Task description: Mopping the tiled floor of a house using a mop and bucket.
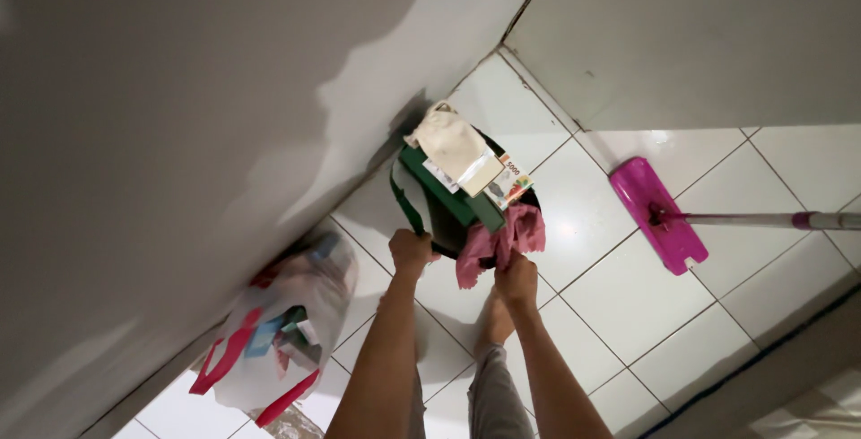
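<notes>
Left hand (411,251) clamped on near rim of black basin (446,224), fingers curled over the edge. Right hand (517,279) closed on pink cloth (502,243) where it drapes over the same rim, just right of the left grip

Basin sits on white tiled floor (619,286), pushed toward the wall corner, beyond both grips. Whether lifted or still resting on tiles: cannot tell from this angle

Progress, judged: basin already loaded, both grips set on the near edge, so gathering looks done; moving or emptying looks not yet done

Contents of basin, going away from the grips:
- pink cloth, half in, half hanging outside at the right grip
- green box-like item (446,190) with green strap (406,206) looping down the side, just above the left grip
- cream cloth bag (448,141) on top, farthest from the hands
- small printed cards or packets (504,182) beside the bag, above the right grip

Second container: clear plastic bag (285,322) with red handles, left of and below the left grip, against the wall, stuffed with mixed coloured items, blurred, not identifiable

Pink flat mop (657,213) well to the right of the right grip, head flat on tiles, untouched

Bare foot (496,318) just below the right grip
</notes>
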